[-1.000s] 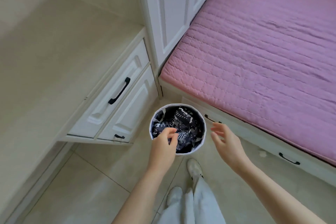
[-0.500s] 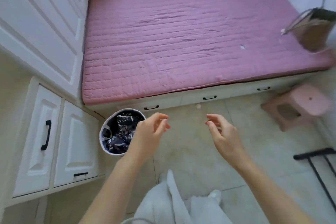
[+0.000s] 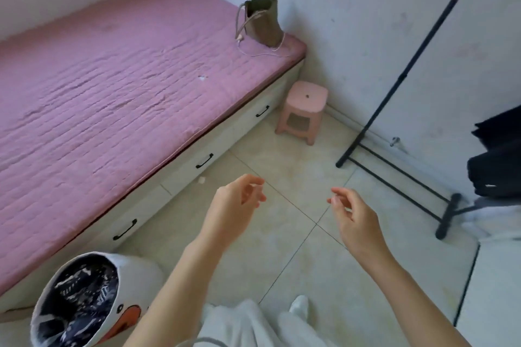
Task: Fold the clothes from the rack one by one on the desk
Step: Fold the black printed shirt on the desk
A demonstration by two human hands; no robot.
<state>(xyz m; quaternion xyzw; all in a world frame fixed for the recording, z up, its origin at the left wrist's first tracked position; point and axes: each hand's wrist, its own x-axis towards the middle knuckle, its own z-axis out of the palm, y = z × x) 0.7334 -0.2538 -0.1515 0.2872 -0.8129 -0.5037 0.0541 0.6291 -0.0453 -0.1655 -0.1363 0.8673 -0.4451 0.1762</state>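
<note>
Both hands are raised in front of the person, above the tiled floor, and they hold nothing. The left hand has its fingers loosely curled and a little apart, with the thumb near the fingertips but nothing between them. The right hand is the same: relaxed fingers, slightly bent, empty. The two hands are well apart and face each other.

The clothes rack stands at the right, near the wall. It is a thin black frame with a slanted pole and a base of black bars on the floor. Dark clothes hang at the right edge of the view, close to the rack; how they are attached I cannot tell. Below them there is some white cloth, partly cut by the edge.

At the lower left a round white basket stands on the floor just beside the bed, with an orange and black cartoon print on its side. Inside it lies dark patterned fabric.

The bed has a pink quilted cover and white drawers with black handles under it. On its far corner a brown paper bag stands upright, with a white cable near it. A small pink stool stands on the floor at the foot of the bed, in the corner. The person's light trousers are at the bottom.
</note>
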